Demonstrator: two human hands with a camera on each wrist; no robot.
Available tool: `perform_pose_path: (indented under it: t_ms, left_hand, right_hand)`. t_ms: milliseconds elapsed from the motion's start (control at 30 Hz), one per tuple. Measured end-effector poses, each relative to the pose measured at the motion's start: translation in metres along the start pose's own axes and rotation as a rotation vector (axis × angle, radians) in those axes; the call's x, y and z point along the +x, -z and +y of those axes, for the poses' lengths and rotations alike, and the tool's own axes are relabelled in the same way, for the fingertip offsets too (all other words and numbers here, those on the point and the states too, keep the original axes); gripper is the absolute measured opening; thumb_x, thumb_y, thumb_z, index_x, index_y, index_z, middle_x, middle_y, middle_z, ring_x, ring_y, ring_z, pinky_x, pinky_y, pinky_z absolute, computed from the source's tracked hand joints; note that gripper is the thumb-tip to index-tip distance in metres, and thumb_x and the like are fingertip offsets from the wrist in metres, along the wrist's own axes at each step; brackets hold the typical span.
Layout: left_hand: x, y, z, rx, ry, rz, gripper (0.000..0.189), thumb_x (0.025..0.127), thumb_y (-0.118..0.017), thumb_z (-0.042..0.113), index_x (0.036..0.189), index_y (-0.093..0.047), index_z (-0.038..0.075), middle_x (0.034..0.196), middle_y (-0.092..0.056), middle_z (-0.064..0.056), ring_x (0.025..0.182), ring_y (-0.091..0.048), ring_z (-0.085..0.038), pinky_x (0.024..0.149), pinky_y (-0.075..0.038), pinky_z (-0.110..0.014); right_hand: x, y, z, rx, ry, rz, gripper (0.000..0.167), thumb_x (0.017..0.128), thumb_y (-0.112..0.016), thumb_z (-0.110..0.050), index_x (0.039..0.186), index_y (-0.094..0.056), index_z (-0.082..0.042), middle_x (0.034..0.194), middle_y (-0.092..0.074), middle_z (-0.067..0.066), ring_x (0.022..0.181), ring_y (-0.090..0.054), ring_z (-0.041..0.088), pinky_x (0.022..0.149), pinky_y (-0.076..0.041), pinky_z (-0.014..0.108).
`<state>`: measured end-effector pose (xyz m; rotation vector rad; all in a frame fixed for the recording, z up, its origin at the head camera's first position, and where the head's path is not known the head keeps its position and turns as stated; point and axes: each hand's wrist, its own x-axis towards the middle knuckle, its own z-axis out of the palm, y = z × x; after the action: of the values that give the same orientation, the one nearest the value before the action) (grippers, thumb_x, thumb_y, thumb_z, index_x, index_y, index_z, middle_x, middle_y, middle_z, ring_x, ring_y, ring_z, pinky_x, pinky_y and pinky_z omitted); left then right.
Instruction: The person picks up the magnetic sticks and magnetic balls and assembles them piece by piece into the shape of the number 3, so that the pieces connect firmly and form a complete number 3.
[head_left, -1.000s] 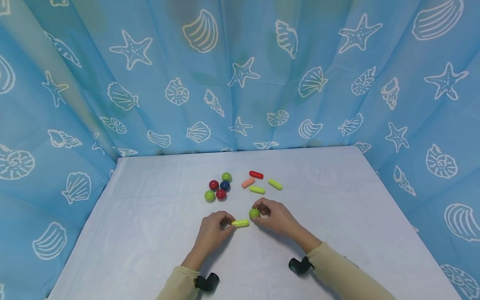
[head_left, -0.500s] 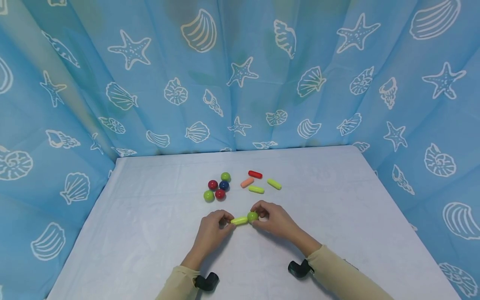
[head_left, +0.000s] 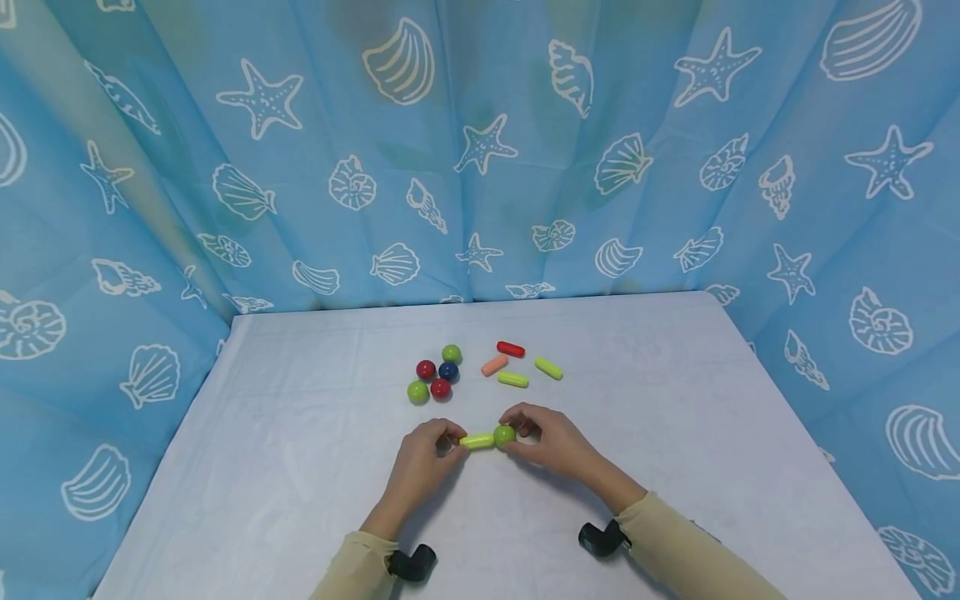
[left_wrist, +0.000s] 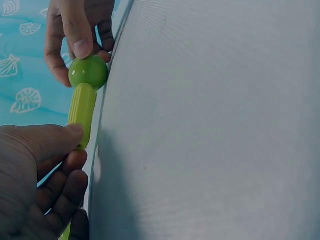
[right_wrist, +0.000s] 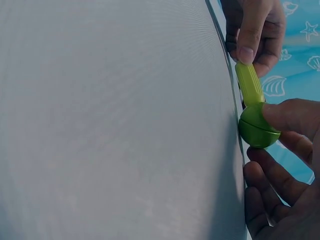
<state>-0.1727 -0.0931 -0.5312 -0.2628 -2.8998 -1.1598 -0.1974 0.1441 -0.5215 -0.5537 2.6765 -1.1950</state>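
My left hand (head_left: 422, 467) pinches one end of a yellow-green ribbed rod (head_left: 477, 441) between thumb and fingertips. At the rod's other end sits a green ball (head_left: 505, 435), which my right hand (head_left: 553, 440) holds between thumb and fingers. Rod and ball touch end to end; whether they are locked together I cannot tell. In the right wrist view a seam line runs round the green ball (right_wrist: 258, 126). The left wrist view has the ribbed rod (left_wrist: 83, 112) pointing straight into the ball.
Beyond the hands lie red balls (head_left: 441, 388), green balls (head_left: 417, 392) and a blue ball (head_left: 448, 371) in a cluster. Right of them are a red rod (head_left: 511, 348), an orange rod (head_left: 494, 365) and two yellow-green rods (head_left: 513, 379). A blue shell-patterned curtain (head_left: 480, 200) borders the white table (head_left: 675, 400).
My right hand has brought the green ball left and slightly down against the rod's end. The left hand has stayed almost in place, its rod tilting slightly.
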Motion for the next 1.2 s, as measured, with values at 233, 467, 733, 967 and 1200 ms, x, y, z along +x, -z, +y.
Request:
perform_pose_path:
  t_ms: [233, 467, 733, 967, 1200]
  left_hand:
    - [0.0, -0.001, -0.001, -0.011, -0.005, 0.007, 0.016, 0.088, -0.08, 0.015, 0.102, -0.072, 0.017, 0.091, -0.064, 0.006, 0.085, -0.056, -0.012, 0.082, -0.052, -0.035]
    - [0.0, -0.001, -0.003, -0.021, -0.016, 0.008, 0.021, 0.087, -0.081, 0.015, 0.105, -0.071, 0.016, 0.093, -0.065, 0.006, 0.086, -0.057, -0.011, 0.081, -0.052, -0.033]
    - [-0.001, 0.0, -0.004, -0.02, -0.02, 0.008, 0.027, 0.085, -0.083, 0.016, 0.107, -0.069, 0.014, 0.092, -0.065, 0.006, 0.086, -0.058, -0.01, 0.079, -0.052, -0.033]
    - [-0.003, 0.009, -0.007, -0.046, 0.034, 0.015, 0.03, 0.085, -0.083, 0.019, 0.11, -0.068, 0.015, 0.093, -0.064, 0.008, 0.087, -0.058, -0.01, 0.081, -0.052, -0.034]
    - [0.0, 0.021, -0.015, -0.006, 0.058, 0.033, 0.029, 0.086, -0.082, 0.019, 0.111, -0.068, 0.014, 0.094, -0.064, 0.006, 0.088, -0.057, -0.012, 0.082, -0.052, -0.036]
  right_hand:
    - [0.0, 0.001, 0.001, 0.016, 0.012, -0.009, 0.027, 0.088, -0.081, -0.02, 0.113, -0.07, -0.022, 0.106, -0.068, -0.011, 0.091, -0.06, 0.009, 0.084, -0.053, 0.032]
    - [0.001, 0.001, 0.001, 0.021, 0.003, -0.015, 0.027, 0.089, -0.08, -0.018, 0.113, -0.07, -0.022, 0.107, -0.067, -0.011, 0.092, -0.06, 0.01, 0.085, -0.053, 0.032]
    - [0.001, 0.0, 0.001, 0.022, -0.022, -0.017, 0.028, 0.088, -0.081, -0.018, 0.113, -0.069, -0.022, 0.106, -0.067, -0.011, 0.092, -0.06, 0.01, 0.085, -0.053, 0.032]
    - [0.001, 0.001, 0.001, 0.029, -0.015, -0.026, 0.028, 0.089, -0.081, -0.019, 0.114, -0.069, -0.022, 0.107, -0.067, -0.011, 0.092, -0.06, 0.009, 0.085, -0.052, 0.031]
    - [0.0, 0.002, 0.002, 0.038, -0.026, -0.026, 0.028, 0.089, -0.08, -0.018, 0.114, -0.069, -0.023, 0.106, -0.067, -0.011, 0.093, -0.059, 0.01, 0.086, -0.052, 0.031]
